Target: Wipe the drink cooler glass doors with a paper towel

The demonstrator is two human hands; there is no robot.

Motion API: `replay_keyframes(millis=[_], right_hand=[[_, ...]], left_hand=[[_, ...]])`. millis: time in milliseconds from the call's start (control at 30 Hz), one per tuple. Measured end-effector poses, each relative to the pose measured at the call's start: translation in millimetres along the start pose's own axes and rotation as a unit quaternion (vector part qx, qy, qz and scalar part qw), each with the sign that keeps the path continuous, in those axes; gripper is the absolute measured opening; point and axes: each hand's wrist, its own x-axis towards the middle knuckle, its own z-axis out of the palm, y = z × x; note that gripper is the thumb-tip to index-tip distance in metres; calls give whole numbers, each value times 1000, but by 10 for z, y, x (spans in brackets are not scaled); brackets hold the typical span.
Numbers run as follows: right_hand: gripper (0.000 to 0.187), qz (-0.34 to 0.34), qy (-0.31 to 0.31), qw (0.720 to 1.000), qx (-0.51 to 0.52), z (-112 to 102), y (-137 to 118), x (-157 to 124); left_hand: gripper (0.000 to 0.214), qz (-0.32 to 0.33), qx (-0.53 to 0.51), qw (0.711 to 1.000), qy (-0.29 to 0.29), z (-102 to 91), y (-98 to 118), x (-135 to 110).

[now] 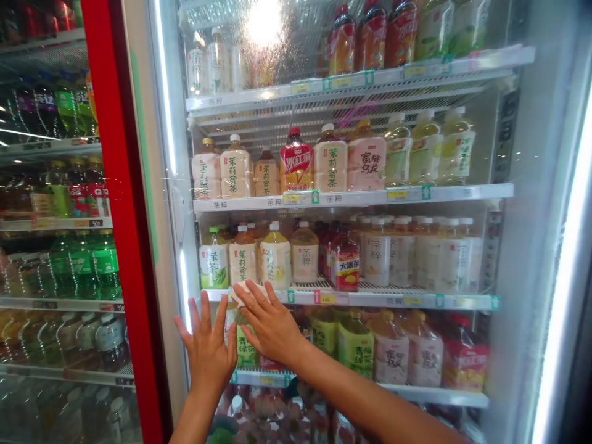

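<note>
My left hand point(208, 345) is raised with its fingers spread against or just in front of the cooler's glass door point(277, 31). It holds nothing. Beside it, my right hand point(268, 320) lies fairly flat at the glass, pressing a small white cloth point(238, 296) under its fingers. Whether the cloth is fabric or tissue I cannot tell. Most of it is hidden by the hand. Behind both hands, through the glass, a green-labelled tea bottle point(246, 342) and the edge of a shelf point(333, 298) show.
Several shelves of bottled tea point(296, 160) fill the lit cooler. A red upright frame point(115, 185) stands at the left, with another drinks cooler point(60, 259) beyond it. Bright light strips point(166, 92) run down the cooler's sides. A lamp's reflection glares near the top of the glass.
</note>
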Motion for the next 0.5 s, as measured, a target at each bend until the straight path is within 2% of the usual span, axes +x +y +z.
replay_keyframes(millis=[100, 200, 267, 400, 500], right_hand=[[68, 15, 18, 1000, -4, -83, 213, 241], [62, 59, 46, 997, -18, -184, 398, 479], [61, 62, 43, 997, -25, -208, 401, 406], [63, -4, -1, 999, -41, -240, 384, -27], [68, -23, -11, 998, -57, -403, 688, 17]], left_hand=[[78, 14, 4, 1000, 0, -14, 29, 170], [78, 24, -15, 999, 23, -40, 131, 337], [78, 30, -33, 998, 39, -43, 215, 337], [78, 32, -46, 998, 40, -14, 333, 197], [77, 51, -48, 996, 46, -5, 400, 321]])
